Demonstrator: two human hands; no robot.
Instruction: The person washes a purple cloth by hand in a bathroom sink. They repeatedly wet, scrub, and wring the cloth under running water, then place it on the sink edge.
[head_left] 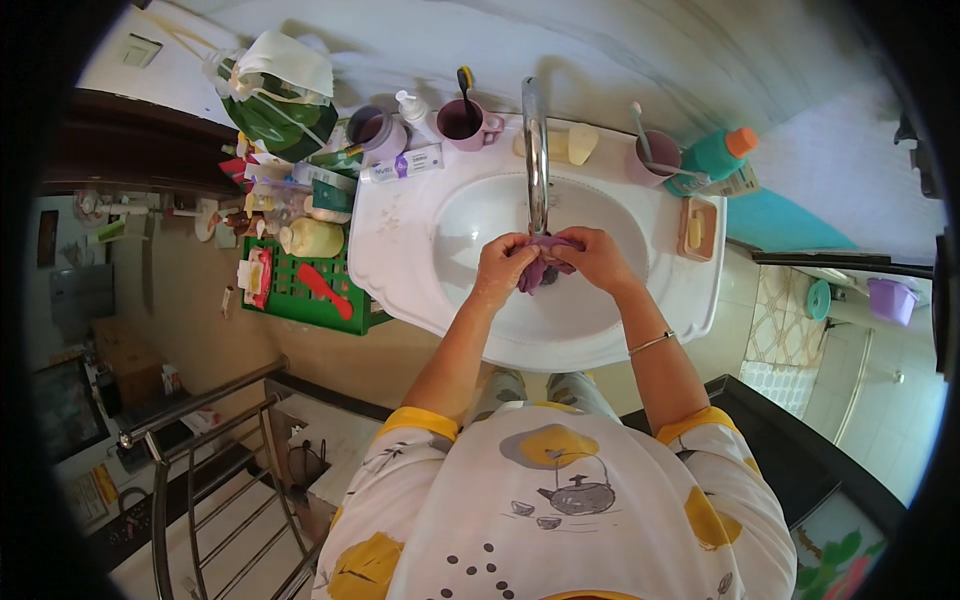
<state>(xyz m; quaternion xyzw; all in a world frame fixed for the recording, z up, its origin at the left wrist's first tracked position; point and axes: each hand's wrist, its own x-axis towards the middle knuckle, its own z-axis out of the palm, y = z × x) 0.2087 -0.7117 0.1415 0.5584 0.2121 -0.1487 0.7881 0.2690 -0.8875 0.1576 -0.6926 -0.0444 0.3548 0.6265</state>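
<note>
Frame centre: the left hand (503,268) and right hand (602,259) each have the grip clamped on one purple cloth (536,279), over one white washbasin (465,240). Right of frame: one soap dish (711,238) containing one soap bar (695,230). Upper frame: three cups (468,143); the middle cup contains one toothbrush (467,84).

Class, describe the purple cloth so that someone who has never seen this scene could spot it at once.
Start at the white sink and follow its chrome faucet to the end nearest the person. There, the left hand and right hand hold the purple cloth: crumpled and dark, unlike the smooth sink and shiny faucet.
</note>
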